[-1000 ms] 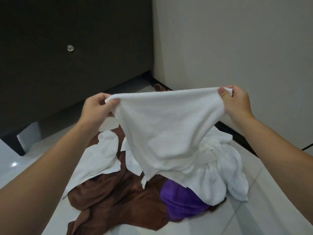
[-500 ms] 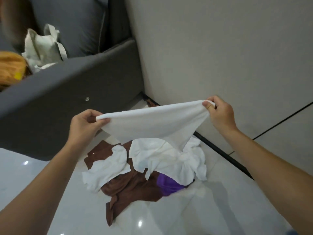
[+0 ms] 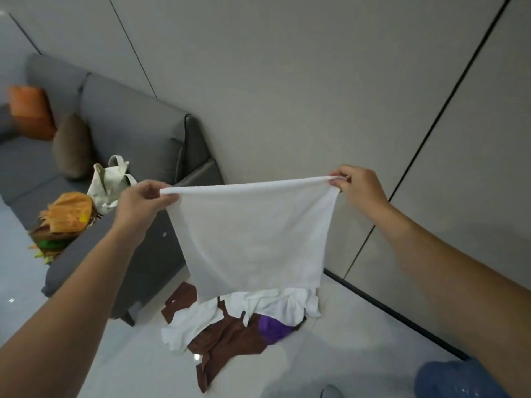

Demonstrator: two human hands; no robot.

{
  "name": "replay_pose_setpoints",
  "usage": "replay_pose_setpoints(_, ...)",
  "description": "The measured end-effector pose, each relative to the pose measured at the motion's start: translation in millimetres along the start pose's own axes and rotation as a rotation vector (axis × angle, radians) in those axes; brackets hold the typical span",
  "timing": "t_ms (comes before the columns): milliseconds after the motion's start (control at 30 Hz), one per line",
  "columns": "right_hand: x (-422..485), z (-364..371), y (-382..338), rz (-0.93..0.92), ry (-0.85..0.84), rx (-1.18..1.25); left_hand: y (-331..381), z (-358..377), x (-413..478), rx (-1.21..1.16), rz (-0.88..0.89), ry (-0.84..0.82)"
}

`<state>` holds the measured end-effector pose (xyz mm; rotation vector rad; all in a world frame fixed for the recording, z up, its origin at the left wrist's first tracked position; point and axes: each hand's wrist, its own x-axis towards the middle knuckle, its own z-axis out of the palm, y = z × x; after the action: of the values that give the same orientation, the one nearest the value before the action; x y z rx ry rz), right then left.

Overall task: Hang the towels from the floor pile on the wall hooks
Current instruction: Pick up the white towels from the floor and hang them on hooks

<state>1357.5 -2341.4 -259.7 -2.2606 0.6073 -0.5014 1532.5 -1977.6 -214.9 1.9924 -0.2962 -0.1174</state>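
A white towel (image 3: 253, 234) hangs spread out in front of me, held by its top edge. My left hand (image 3: 140, 202) pinches its left corner and my right hand (image 3: 359, 188) pinches its right corner, both at about chest height. Below it on the floor lies the towel pile (image 3: 238, 326): white towels, a brown one (image 3: 227, 337) and a purple one (image 3: 271, 330). No wall hooks are in view.
A grey sofa (image 3: 129, 145) stands to the left with cushions, a cream tote bag (image 3: 110, 185) and an orange-and-green bundle (image 3: 63, 219) on it. A grey panelled wall (image 3: 316, 96) rises straight ahead. My knee in blue jeans (image 3: 454, 380) shows at bottom right.
Both hands have lifted the white towel clear of the pile, and the view has risen, showing more of the sofa and the wall.
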Motion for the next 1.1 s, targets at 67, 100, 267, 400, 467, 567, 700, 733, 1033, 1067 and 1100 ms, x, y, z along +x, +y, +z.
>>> replay_pose_setpoints(67, -3, -19, -9, 0.033, 0.032, 0.006, 15, 1, 12, -0.07, 0.017, -0.033)
replay_pose_setpoints(100, -6, -28, -12, 0.054, 0.056, 0.007, 21, 4, 18, -0.112, 0.018, -0.054)
replay_pose_setpoints(267, -39, -58, -26, 0.173, 0.177, -0.099, 38, 26, 45, -0.28, 0.007, -0.216)
replay_pose_setpoints(400, -90, -71, -35, 0.313, 0.327, -0.138, 45, 45, 66, -0.32, 0.052, -0.426)
replay_pose_setpoints(467, -122, -77, -42, 0.382, 0.414, -0.155, 54, 59, 68, -0.312, 0.099, -0.51)
replay_pose_setpoints(567, -172, -88, -49, 0.477, 0.516, -0.191, 73, 83, 59, -0.3, 0.188, -0.627)
replay_pose_setpoints(700, -246, -108, -68, 0.59, 0.687, -0.207, 107, 112, 27, -0.34, 0.311, -0.761)
replay_pose_setpoints(733, -264, -113, -76, 0.622, 0.731, -0.214, 117, 119, 16, -0.363, 0.336, -0.792)
replay_pose_setpoints(1033, -469, -143, -136, 0.844, 1.046, -0.364, 167, 175, -138, -0.429, 0.46, -1.207)
replay_pose_setpoints(1067, -495, -142, -145, 0.874, 1.057, -0.392, 168, 180, -160, -0.423, 0.465, -1.26)
replay_pose_setpoints(1100, -521, -141, -153, 0.91, 1.069, -0.413, 169, 184, -183, -0.413, 0.466, -1.314)
